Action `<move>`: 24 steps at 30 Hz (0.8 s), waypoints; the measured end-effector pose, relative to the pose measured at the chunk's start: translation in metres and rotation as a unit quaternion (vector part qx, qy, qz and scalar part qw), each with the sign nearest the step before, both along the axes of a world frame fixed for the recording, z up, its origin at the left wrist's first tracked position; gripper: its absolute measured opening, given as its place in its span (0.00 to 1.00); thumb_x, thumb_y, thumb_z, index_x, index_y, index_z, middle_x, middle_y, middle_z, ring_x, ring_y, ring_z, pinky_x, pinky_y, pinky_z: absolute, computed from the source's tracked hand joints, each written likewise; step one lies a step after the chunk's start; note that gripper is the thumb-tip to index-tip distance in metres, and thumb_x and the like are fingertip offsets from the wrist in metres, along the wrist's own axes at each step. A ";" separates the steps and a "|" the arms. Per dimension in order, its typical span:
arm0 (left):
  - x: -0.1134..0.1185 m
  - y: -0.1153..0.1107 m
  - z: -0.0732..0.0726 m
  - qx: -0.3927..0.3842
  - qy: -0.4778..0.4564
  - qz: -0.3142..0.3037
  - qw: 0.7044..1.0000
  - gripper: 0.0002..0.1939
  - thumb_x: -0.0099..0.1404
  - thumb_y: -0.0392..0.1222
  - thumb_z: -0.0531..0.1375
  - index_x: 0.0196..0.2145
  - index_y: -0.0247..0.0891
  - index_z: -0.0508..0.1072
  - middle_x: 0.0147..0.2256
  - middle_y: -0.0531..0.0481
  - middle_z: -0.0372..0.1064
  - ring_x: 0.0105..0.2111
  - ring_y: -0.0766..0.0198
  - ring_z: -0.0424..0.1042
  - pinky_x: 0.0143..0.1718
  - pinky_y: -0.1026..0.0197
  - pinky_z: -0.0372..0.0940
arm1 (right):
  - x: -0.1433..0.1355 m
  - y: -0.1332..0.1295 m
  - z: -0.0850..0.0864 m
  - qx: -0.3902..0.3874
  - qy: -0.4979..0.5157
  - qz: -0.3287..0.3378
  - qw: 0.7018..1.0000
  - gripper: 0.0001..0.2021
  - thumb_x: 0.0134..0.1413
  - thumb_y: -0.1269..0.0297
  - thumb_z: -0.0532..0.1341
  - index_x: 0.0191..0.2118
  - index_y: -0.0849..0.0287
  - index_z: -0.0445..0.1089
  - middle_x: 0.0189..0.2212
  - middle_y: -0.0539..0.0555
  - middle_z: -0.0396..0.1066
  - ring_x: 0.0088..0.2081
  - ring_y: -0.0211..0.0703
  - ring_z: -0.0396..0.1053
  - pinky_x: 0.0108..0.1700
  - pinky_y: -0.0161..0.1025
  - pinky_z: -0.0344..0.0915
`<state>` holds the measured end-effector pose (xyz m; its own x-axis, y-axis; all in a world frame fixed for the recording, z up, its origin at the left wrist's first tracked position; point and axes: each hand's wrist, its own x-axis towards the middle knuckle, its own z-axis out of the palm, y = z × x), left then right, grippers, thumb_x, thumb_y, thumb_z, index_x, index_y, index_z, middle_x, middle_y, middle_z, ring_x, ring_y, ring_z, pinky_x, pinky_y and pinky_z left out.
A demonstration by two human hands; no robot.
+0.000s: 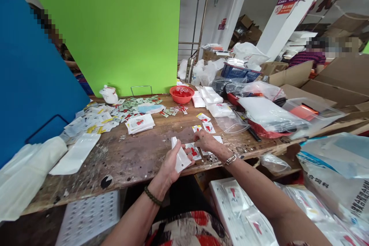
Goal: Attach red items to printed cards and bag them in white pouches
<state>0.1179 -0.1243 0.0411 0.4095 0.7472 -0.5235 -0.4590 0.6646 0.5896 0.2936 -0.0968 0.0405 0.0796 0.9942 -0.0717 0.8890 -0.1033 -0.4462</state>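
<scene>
My left hand is wrapped round a small white plastic packet, which tilts up above the table's front edge. To its right, my right hand reaches down to the tabletop with curled fingers. Its fingertips touch a small packet with yellow and red print; whether anything sits between them is hidden. A flat packet with a red piece lies between the two hands. Beyond the right hand are two more such packets, one of them a white one. A stack of white packets lies farther left.
A red basket stands at the back near scattered green cards. Loose sachets and white cloth cover the left. Plastic bags fill the right. A green divider rises behind. Another person sits far right.
</scene>
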 end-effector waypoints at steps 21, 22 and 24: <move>0.002 0.000 0.000 -0.021 0.028 -0.016 0.999 0.14 0.64 0.49 0.58 0.38 0.33 0.67 0.28 0.45 0.73 0.24 0.62 0.74 0.32 0.50 0.74 | -0.004 0.010 0.008 -0.055 -0.022 0.034 0.998 0.08 0.35 0.80 0.61 0.24 0.63 0.74 0.19 0.50 0.66 0.21 0.34 0.63 0.22 0.30 0.52; 0.002 0.000 0.000 -0.020 0.026 -0.016 0.999 0.14 0.64 0.48 0.57 0.38 0.33 0.67 0.28 0.46 0.73 0.24 0.62 0.74 0.31 0.50 0.74 | -0.004 0.010 0.007 -0.055 -0.026 0.036 0.998 0.07 0.35 0.80 0.61 0.24 0.63 0.74 0.20 0.50 0.66 0.21 0.34 0.62 0.22 0.30 0.52; 0.002 0.000 -0.001 -0.017 0.024 -0.017 0.999 0.13 0.64 0.48 0.57 0.38 0.33 0.67 0.28 0.46 0.73 0.24 0.62 0.74 0.31 0.50 0.74 | -0.005 0.009 0.008 -0.042 -0.038 0.034 0.998 0.09 0.36 0.80 0.61 0.26 0.63 0.74 0.25 0.52 0.69 0.23 0.34 0.63 0.22 0.30 0.52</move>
<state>0.1202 -0.1243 0.0405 0.4076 0.7146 -0.5686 -0.4071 0.6995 0.5873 0.2881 -0.0882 0.0484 0.0209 0.9882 -0.1515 0.9261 -0.0762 -0.3696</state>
